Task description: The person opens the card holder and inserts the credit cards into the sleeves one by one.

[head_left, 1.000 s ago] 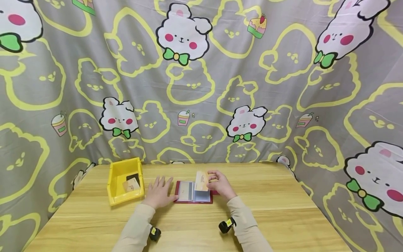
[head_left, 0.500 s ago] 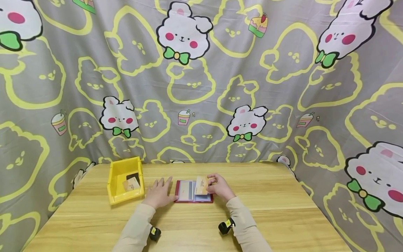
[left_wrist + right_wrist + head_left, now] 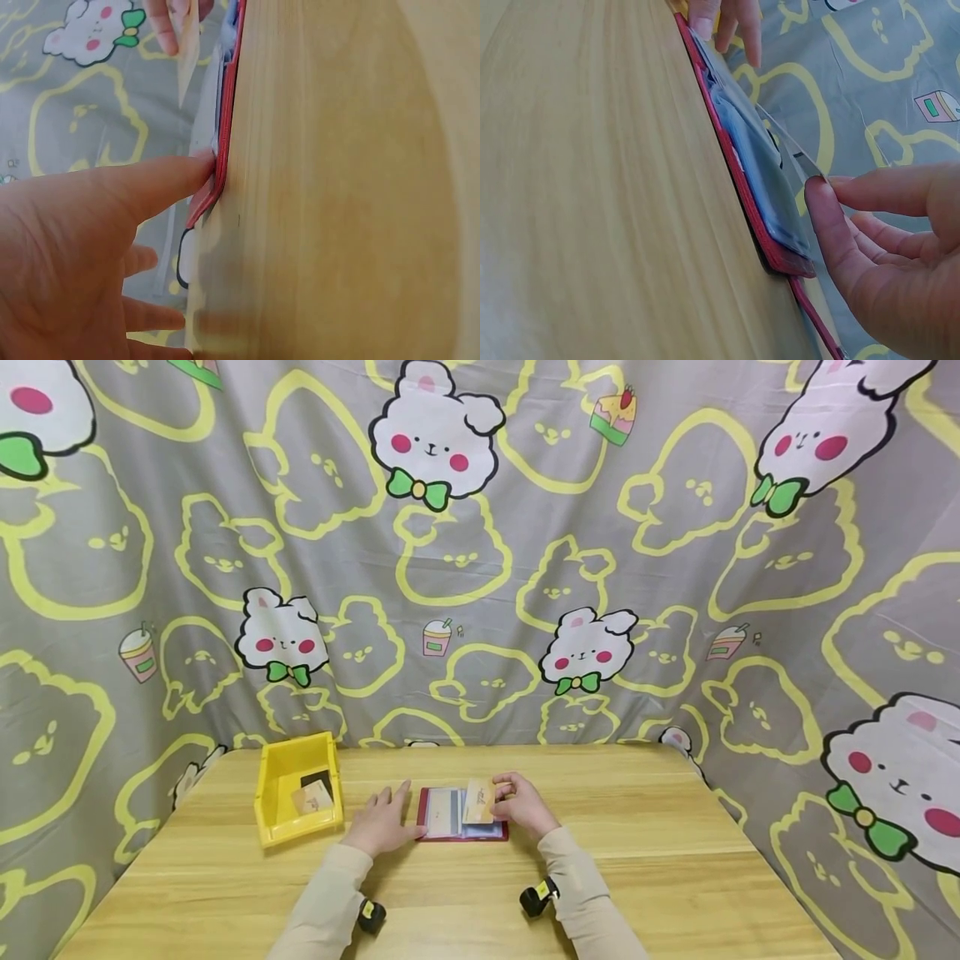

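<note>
An open red card holder (image 3: 422,814) with clear plastic sleeves (image 3: 761,180) lies flat on the table. Its left side bears a pale card (image 3: 441,814) inside a sleeve. My right hand (image 3: 522,807) pinches a yellow-and-white card (image 3: 478,802) by its right edge, between thumb and index finger. That card tilts over the right-hand sleeve, its lower edge close above the plastic. With its thumb, my left hand (image 3: 381,823) presses the holder's left edge; the other fingers are spread out straight on the table side, as the left wrist view (image 3: 67,247) shows too.
To the left stands a yellow plastic bin (image 3: 281,789) holding a light card (image 3: 312,797) and a dark card. A red strap (image 3: 814,315) sticks out at the holder's right side. Behind the wooden table (image 3: 450,893) hangs a patterned grey curtain (image 3: 480,543).
My right hand has lowered the yellow-and-white card slightly toward the right-hand sleeve and tilted it. My left hand has stayed at the holder's left edge.
</note>
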Tool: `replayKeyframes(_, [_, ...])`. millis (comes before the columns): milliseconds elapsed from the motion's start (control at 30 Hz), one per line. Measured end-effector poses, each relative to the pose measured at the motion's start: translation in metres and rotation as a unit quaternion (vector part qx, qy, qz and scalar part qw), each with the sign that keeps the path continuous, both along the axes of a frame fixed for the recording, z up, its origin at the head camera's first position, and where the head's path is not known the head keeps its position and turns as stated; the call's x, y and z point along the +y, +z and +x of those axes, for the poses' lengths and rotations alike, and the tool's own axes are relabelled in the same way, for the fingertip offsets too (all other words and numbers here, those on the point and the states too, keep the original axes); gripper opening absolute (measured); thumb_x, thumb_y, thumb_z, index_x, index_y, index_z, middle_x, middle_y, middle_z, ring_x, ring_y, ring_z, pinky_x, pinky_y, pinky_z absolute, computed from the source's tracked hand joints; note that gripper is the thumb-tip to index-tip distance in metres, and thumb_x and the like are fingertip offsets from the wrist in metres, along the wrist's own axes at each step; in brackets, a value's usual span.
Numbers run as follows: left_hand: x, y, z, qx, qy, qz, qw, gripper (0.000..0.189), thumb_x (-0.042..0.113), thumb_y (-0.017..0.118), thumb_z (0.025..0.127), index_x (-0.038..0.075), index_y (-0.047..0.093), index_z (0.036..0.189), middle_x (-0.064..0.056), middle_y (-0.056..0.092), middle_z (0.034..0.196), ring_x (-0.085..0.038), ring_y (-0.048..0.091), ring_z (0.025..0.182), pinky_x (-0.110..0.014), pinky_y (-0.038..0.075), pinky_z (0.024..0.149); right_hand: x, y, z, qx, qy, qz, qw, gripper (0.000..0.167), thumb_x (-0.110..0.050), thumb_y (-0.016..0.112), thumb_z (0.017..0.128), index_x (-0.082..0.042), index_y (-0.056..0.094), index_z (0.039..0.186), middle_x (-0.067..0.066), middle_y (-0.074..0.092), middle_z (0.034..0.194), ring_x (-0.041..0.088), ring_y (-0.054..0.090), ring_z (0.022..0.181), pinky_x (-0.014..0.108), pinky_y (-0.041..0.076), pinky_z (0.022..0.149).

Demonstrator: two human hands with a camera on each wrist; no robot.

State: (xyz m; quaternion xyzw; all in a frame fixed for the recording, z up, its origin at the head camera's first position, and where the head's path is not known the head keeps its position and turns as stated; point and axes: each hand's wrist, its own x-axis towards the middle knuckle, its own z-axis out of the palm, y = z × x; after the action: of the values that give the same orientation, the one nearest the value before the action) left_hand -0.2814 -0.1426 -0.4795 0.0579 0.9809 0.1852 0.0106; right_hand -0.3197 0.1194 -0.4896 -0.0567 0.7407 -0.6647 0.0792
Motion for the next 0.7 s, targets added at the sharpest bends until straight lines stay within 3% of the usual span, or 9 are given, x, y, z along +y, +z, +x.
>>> replayKeyframes(300, [0.0021, -0.0010, -0.0021, -0.003, -0.002, 0.001, 1.0000, 0.092, 0.053, 0.069, 0.084, 0.012, 0.026, 0.154, -0.032, 0.035, 0.150, -0.057, 0.033, 0.135, -0.070, 0.032, 0.106, -0.0012, -0.0019, 0.0003, 0.008, 0.011, 0.004, 0.9999, 0.052, 0.019, 0.061, 0.074, 0.012, 0.048, 0.124, 0.009, 0.049, 0.088, 0.014, 0.052, 0.070, 0.022, 0.054, 0.061])
replayKeyframes(533, [0.0053, -0.0007, -0.0025, -0.007, 0.009, -0.004, 0.9999, 0.093, 0.052, 0.072, 0.082, 0.011, 0.028, 0.153, -0.032, 0.040, 0.146, -0.056, 0.034, 0.134, -0.075, 0.030, 0.102, -0.0024, -0.0040, -0.0007, 0.013, 0.011, 0.018, 0.9997, 0.051, 0.020, 0.060, 0.074, 0.014, 0.046, 0.123, 0.014, 0.050, 0.089, 0.015, 0.052, 0.070, 0.025, 0.055, 0.063])
replayKeyframes(700, [0.0057, 0.0007, -0.0024, -0.011, 0.016, -0.004, 0.9998, 0.094, 0.051, 0.073, 0.081, 0.009, 0.029, 0.153, -0.031, 0.042, 0.145, -0.055, 0.035, 0.134, -0.077, 0.028, 0.102, -0.0044, -0.0033, -0.0003, 0.009, 0.008, 0.017, 0.9998, 0.051, 0.019, 0.062, 0.074, 0.011, 0.048, 0.123, 0.010, 0.050, 0.088, 0.014, 0.053, 0.070, 0.024, 0.055, 0.062])
